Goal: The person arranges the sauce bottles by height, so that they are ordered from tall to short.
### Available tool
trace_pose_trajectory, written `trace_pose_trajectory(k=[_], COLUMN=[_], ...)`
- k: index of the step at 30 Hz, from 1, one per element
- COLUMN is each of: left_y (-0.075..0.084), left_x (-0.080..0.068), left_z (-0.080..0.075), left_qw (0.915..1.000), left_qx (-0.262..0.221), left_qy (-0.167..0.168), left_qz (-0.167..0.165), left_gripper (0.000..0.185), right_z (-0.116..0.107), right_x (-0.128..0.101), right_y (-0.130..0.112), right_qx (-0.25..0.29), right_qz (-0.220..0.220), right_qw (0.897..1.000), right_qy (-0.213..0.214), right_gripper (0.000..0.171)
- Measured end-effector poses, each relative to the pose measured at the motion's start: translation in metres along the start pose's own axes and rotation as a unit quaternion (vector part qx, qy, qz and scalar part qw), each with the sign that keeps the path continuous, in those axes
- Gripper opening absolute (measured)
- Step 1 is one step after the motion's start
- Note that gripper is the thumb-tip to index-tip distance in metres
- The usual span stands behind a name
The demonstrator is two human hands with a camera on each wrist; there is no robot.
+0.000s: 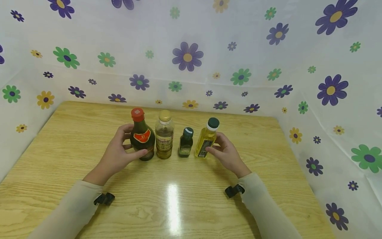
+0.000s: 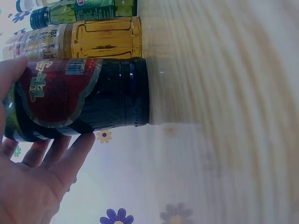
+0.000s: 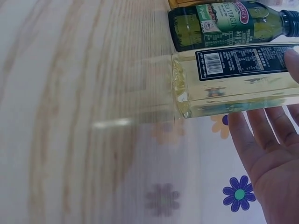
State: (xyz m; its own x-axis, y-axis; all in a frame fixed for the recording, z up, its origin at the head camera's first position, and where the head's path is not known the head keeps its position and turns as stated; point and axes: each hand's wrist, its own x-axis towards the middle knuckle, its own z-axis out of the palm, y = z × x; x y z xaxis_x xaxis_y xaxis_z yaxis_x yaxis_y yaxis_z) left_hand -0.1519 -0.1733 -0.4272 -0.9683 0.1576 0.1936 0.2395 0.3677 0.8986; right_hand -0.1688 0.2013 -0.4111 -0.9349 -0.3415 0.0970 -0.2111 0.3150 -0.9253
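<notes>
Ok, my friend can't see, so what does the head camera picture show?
A person's left hand grips a dark glass bottle with a red cap and the right hand touches a pale yellow oil bottle with a green cap. Both end a row of four bottles on a light wooden table.

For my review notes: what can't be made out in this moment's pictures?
- Dark bottle: left wrist view's edge cuts off its cap.
- Yellow oil bottle: cap out of right wrist frame.
- Label print: too small in head view.
- Right hand: fingertip contact hidden behind bottle.
</notes>
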Motion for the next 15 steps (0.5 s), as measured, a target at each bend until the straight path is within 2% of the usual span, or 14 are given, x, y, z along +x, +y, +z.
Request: trace_pose_trajectory(k=[3,10,15], left_y=[0.0014,0.0055,0.0058], left_x=[0.0002,0.0017,0.0018], left_z=[0.0008,0.0063,0.0084], left_qw=[1.0000,0.9975,0.9969], left_qx=[0.005,0.055,0.062], left_qy=[0.001,0.012,0.023], left_qz=[-0.006,-0.042,-0.043], left_gripper=[0.087,0.098,0.096], right_z=[0.0004,0.0017,0.0031], right_x=[-0.0003,-0.0007,-0.0019], right_y=[0.0008,0.0021,0.0023], right_qx=[0.000,0.004,0.000], right_qz=[-0.002,-0.010,-0.006], right_qw=[1.000,1.000,1.000], right_qy=[0.000,0.005,0.007], right_gripper=[0.051,0.051,0.051])
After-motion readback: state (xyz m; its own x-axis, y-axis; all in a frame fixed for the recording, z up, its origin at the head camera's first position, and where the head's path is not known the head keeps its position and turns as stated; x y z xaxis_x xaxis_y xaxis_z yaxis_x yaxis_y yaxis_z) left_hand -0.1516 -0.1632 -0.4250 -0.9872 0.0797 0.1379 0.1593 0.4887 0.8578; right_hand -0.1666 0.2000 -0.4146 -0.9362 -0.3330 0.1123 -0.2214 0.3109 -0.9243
